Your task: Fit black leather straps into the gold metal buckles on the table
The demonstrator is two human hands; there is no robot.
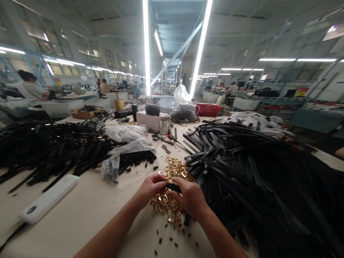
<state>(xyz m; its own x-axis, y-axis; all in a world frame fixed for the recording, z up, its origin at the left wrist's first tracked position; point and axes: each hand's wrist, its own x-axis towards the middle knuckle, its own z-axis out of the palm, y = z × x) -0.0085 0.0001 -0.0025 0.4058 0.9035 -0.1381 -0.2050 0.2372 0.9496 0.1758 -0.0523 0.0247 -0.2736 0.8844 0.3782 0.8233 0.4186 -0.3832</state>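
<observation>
black strap piece (pixel 173 187) is sitting low in the middle of the view, just above the table (pixel 88 211), and both hands are pinching it. the left hand (pixel 150 190) is squeezing one end with its fingers closed tight on it. the right hand (pixel 191 199) is closing on the other end the same way. the pile of gold buckles (pixel 174 168) is lying right under the hands and running up toward 12 o'clock. at 3 o'clock the big heap of black straps (pixel 242 172) is crowding close to the right hand. at 6 o'clock little black bits (pixel 172 239) are lying loose on the table. at 10 o'clock a plastic bag (pixel 129 161) is spilling more of them.

i am thinking the piece is so small that it is at risk of slipping out of the fingers. then it is maybe falling among the buckles or into the dark heap, where it is looking like everything else. the right hand is also working so near the heap that a bump is maybe dragging straps onto the buckles.
</observation>
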